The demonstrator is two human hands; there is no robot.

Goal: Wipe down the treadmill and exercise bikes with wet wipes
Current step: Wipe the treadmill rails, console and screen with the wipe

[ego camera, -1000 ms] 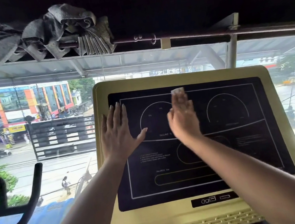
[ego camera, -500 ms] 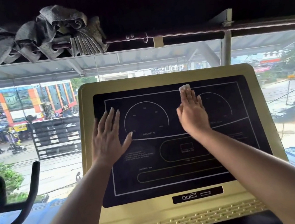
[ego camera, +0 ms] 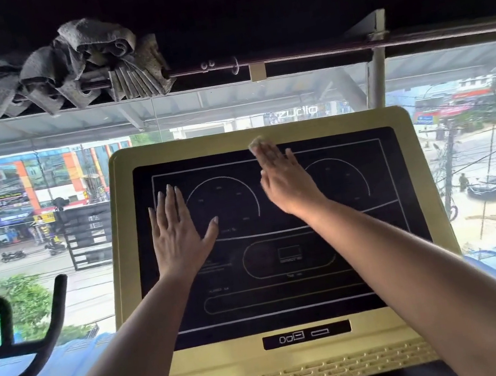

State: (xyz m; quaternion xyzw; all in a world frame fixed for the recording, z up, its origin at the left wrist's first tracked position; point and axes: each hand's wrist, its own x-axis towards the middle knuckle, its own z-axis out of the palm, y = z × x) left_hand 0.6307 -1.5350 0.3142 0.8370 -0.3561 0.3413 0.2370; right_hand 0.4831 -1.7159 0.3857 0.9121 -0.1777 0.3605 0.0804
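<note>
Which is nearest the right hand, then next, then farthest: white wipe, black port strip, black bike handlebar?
1. White wet wipe, under the right hand, up top.
2. Black port strip, down below.
3. Black bike handlebar, far left.

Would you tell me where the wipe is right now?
In the head view, the wipe sits under the fingertips of the right hand at the console's top edge, near centre.

The wet wipe [ego camera: 256, 144] is mostly hidden under the right hand [ego camera: 285, 181]; only a blurry white bit peeks out near the top edge of the treadmill panel [ego camera: 302, 354]. Its small words are too tiny to read. The picture's left side cuts off the exercise bike [ego camera: 19, 345].
</note>
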